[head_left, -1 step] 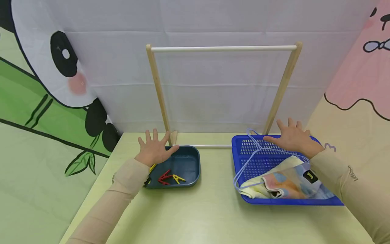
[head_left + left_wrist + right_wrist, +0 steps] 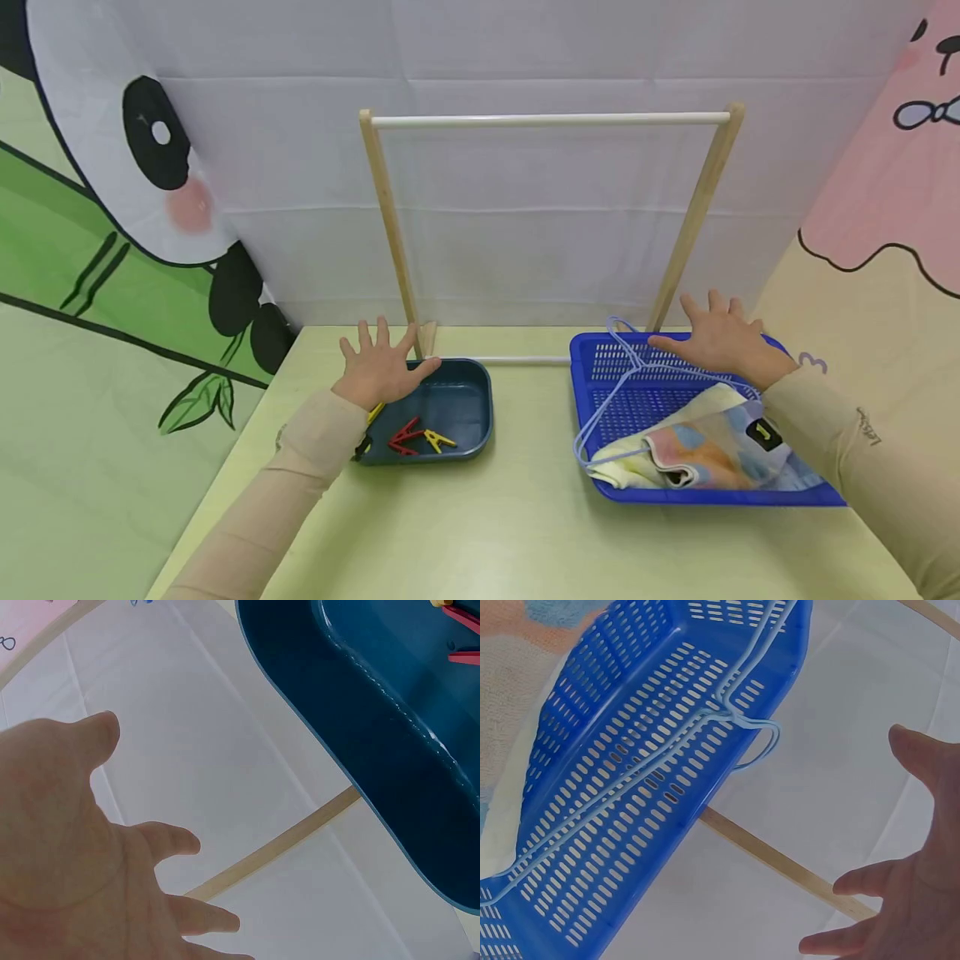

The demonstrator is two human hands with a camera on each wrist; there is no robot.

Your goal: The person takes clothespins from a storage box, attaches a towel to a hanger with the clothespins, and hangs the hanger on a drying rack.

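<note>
My left hand [image 2: 381,371], fingers spread and holding nothing, is over the left side of a dark blue tray [image 2: 474,417]. Inside the tray lie a red clothespin [image 2: 406,433] and a yellow clothespin [image 2: 438,440], with more clothespins partly hidden by the wrist. Over the back right of a blue perforated basket [image 2: 615,494], my right hand [image 2: 723,337] spreads its fingers too, with nothing in its grip. Light blue wire hangers [image 2: 619,379] lie across the basket, their hooks toward its back rim. Folded towels, one pale yellow [image 2: 626,473] and one multicoloured [image 2: 708,458], fill its front.
Behind the tray and basket stands a rack with wooden posts [image 2: 390,221] and a white top rod [image 2: 551,121]. A low white bar [image 2: 525,360] joins its base. The pale green table [image 2: 517,533] meets a white cloth backdrop [image 2: 525,250], with cartoon-printed cloth at both sides.
</note>
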